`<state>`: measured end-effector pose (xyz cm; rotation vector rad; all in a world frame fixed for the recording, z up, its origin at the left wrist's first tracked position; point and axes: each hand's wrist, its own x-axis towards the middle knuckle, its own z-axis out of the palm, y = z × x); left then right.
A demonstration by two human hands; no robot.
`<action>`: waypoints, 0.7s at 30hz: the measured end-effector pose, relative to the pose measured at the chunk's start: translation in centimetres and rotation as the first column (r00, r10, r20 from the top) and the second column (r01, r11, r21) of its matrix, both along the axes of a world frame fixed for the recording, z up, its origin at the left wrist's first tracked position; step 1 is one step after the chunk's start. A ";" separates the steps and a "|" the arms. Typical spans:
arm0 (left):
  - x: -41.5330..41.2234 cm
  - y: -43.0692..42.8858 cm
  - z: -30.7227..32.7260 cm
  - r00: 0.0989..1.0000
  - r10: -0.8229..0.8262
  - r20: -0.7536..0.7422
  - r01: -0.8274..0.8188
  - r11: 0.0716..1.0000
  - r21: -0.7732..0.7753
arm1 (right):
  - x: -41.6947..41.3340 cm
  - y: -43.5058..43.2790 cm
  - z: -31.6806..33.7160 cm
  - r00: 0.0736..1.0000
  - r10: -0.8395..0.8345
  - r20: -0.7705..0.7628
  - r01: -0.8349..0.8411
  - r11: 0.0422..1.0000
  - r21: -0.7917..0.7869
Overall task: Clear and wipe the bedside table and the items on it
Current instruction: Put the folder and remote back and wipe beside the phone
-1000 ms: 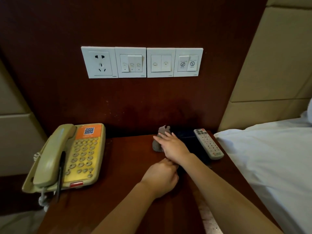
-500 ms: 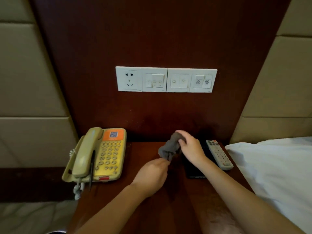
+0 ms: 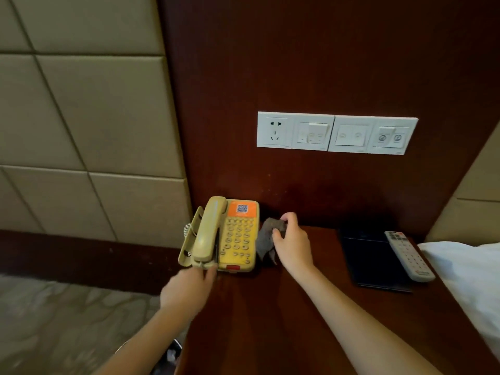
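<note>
A yellowed telephone (image 3: 238, 236) with its handset (image 3: 209, 228) on the cradle sits at the left end of the dark wooden bedside table (image 3: 311, 307). My right hand (image 3: 292, 244) grips a crumpled grey cloth (image 3: 266, 239) just right of the phone's keypad. My left hand (image 3: 186, 290) is blurred, fingers spread, touching the phone's near left corner below the handset. A white remote control (image 3: 408, 255) lies on a black pad (image 3: 373, 258) at the table's right end.
A white socket and switch panel (image 3: 335, 133) is on the wood wall above the table. White bedding (image 3: 470, 280) borders the table on the right. Padded beige wall panels (image 3: 81, 117) and patterned floor (image 3: 67, 320) lie to the left.
My view has swung left. My right hand carried the cloth from near the black pad over to the phone. My left hand let go near the cloth and moved left to the phone's front corner.
</note>
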<state>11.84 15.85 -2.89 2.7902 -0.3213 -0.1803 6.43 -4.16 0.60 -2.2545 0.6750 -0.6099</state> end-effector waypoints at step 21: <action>-9.6 -3.8 9.0 0.926 -0.271 -0.263 -0.051 0.600 -0.798 | -9.9 8.1 7.6 0.977 0.157 0.145 -0.213 0.775 0.595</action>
